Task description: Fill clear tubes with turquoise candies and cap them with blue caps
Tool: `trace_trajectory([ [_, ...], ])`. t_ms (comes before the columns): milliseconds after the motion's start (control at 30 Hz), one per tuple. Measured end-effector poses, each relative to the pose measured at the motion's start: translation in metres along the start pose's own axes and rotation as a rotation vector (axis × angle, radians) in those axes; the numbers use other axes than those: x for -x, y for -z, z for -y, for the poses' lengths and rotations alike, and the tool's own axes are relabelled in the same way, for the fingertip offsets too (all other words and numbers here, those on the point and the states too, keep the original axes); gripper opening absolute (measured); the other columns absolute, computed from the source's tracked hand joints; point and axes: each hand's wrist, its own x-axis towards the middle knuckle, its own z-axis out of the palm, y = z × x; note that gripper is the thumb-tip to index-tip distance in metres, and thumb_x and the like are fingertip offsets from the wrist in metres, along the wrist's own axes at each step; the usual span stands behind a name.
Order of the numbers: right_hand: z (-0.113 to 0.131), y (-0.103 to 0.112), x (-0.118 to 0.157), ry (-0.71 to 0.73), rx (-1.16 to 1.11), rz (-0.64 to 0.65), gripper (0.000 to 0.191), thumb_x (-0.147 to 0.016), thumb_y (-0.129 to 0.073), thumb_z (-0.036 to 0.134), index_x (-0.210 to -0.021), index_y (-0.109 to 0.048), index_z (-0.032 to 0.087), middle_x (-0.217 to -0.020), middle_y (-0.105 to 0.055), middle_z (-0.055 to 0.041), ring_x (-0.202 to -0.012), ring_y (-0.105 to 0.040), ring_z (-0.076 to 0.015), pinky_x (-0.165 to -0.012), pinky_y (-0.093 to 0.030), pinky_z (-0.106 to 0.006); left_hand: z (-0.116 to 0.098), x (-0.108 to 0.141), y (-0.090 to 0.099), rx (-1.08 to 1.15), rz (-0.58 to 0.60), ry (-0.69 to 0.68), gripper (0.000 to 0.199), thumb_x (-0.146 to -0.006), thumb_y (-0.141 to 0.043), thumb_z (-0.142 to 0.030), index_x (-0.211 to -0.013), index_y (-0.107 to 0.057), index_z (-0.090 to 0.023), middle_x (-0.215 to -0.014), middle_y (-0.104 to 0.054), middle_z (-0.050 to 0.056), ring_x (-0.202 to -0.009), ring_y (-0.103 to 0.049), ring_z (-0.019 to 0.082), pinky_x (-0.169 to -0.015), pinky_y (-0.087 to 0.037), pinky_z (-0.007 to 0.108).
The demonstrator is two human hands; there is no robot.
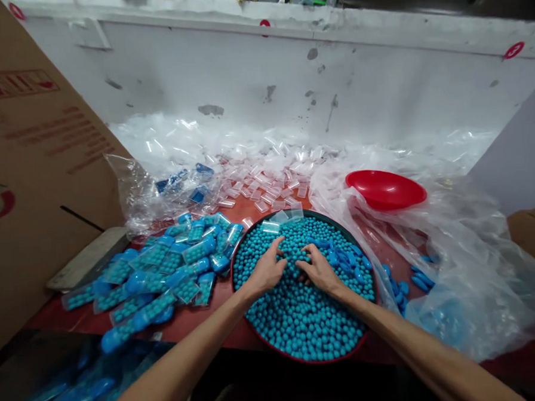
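The teal beads (pixel 310 330) are heaped in a round tub (pixel 339 226) at the near edge of the red table (pixel 223 315). Both hands are held over them: the left hand (pixel 268 270) is loosely spread, with nothing seen between thumb and forefinger; the fingers of the right hand (pixel 320 272) are bent, and whether anything is held beneath cannot be told. Each bead is judged light, hard and prone to rolling, best pinched across its middle or scooped with cupped fingers. The clear plastic pieces (pixel 271 227), likely thin and slippery, are best taken by their edges.
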Motion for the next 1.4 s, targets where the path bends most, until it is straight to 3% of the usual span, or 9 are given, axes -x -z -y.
trace_trajectory([
  [300, 0.008, 0.003, 0.019, -0.004, -0.243, 0.032, 0.04, -0.072, -0.05, 0.039, -0.103, -0.034, 0.021, -0.072, -0.057, 0.004, -0.039, -0.056, -0.0094, -0.033, -0.043, -0.018, -0.014, 0.014, -0.015, 0.462, 0.118, 0.127, 0.027, -0.069, -0.054, -0.032, -0.089, -0.051, -0.014, -0.072, -0.049, -0.001, -0.062, -0.048, 0.01, -0.043, -0.037, 0.015],
  [433, 0.012, 0.009, 0.024, 0.046, -0.03, 0.088, 0.032, -0.076, -0.047, 0.037, -0.103, -0.042, 0.02, -0.061, -0.055, 0.005, -0.04, -0.055, -0.011, -0.037, -0.042, -0.02, -0.012, 0.016, -0.014, 0.589, 0.2, 0.154, 0.024, -0.07, -0.052, -0.035, -0.083, -0.048, -0.015, -0.071, -0.046, -0.002, -0.06, -0.048, 0.009, -0.042, -0.038, 0.016],
  [567, 0.015, 0.028, 0.031, 0.317, 0.447, 0.029, 0.017, -0.079, -0.048, 0.03, -0.091, -0.056, 0.021, -0.075, -0.06, -0.0005, -0.069, -0.059, -0.0152, -0.066, -0.046, -0.029, -0.009, 0.018, -0.009, 0.516, 0.182, 0.149, 0.021, -0.071, -0.051, -0.033, -0.083, -0.049, -0.016, -0.068, -0.044, -0.003, -0.055, -0.043, 0.007, -0.039, -0.033, 0.015],
  [667, 0.016, 0.042, 0.035, 0.315, 0.67, -0.002, 0.016, -0.08, -0.047, 0.026, -0.09, -0.059, 0.02, -0.083, -0.061, -0.0038, -0.076, -0.057, -0.0167, -0.073, -0.043, -0.031, -0.009, 0.019, -0.005, 0.421, 0.127, 0.148, 0.018, -0.071, -0.05, -0.031, -0.081, -0.05, -0.016, -0.065, -0.043, -0.004, -0.056, -0.04, 0.007, -0.041, -0.03, 0.014],
  [867, 0.027, 0.031, 0.037, 0.423, 0.482, 0.078, 0.034, -0.077, -0.053, 0.024, -0.11, -0.051, 0.022, -0.102, -0.055, -0.0051, -0.089, -0.053, -0.016, -0.079, -0.041, -0.029, -0.011, 0.024, -0.007, 0.556, 0.237, 0.161, 0.023, -0.072, -0.052, -0.035, -0.086, -0.049, -0.016, -0.065, -0.043, -0.005, -0.053, -0.039, 0.005, -0.042, -0.028, 0.015],
  [1033, 0.029, 0.022, 0.039, 0.284, 0.301, 0.145, 0.015, -0.075, -0.054, 0.024, -0.088, -0.054, 0.017, -0.069, -0.053, 0.0032, -0.064, -0.049, -0.0104, -0.061, -0.039, -0.021, -0.012, 0.033, -0.009, 0.657, 0.394, 0.198, 0.026, -0.071, -0.054, -0.033, -0.089, -0.046, -0.016, -0.063, -0.046, -0.005, -0.048, -0.044, 0.005, -0.042, -0.031, 0.015],
  [1233, 0.024, 0.048, 0.043, 0.095, 0.454, 0.495, 0.012, -0.07, -0.06, 0.027, -0.072, -0.053, 0.017, -0.06, -0.047, 0.006, -0.055, -0.043, -0.0081, -0.05, -0.033, -0.018, -0.009, 0.033, -0.006, 0.48, 0.543, 0.173, 0.022, -0.069, -0.055, -0.027, -0.086, -0.045, -0.018, -0.067, -0.048, -0.005, -0.042, -0.045, 0.004, -0.034, -0.028, 0.014],
  [1300, 0.024, 0.059, 0.036, 0.126, 0.666, 0.403, 0.014, -0.072, -0.059, 0.03, -0.077, -0.055, 0.018, -0.069, -0.054, 0.0029, -0.063, -0.049, -0.0111, -0.056, -0.036, -0.02, -0.005, 0.031, -0.006, 0.48, 0.493, 0.176, 0.022, -0.069, -0.054, -0.027, -0.087, -0.044, -0.018, -0.066, -0.047, -0.005, -0.042, -0.046, 0.004, -0.033, -0.028, 0.013],
  [1400, 0.027, 0.07, 0.014, 0.18, 1.007, 0.029, 0.022, -0.076, -0.054, 0.03, -0.096, -0.054, 0.02, -0.091, -0.056, -0.004, -0.083, -0.054, -0.017, -0.069, -0.038, -0.025, 0.0, 0.029, -0.006, 0.535, 0.393, 0.205, 0.024, -0.071, -0.052, -0.031, -0.088, -0.042, -0.018, -0.067, -0.05, -0.004, -0.043, -0.05, 0.006, -0.034, -0.03, 0.014],
])
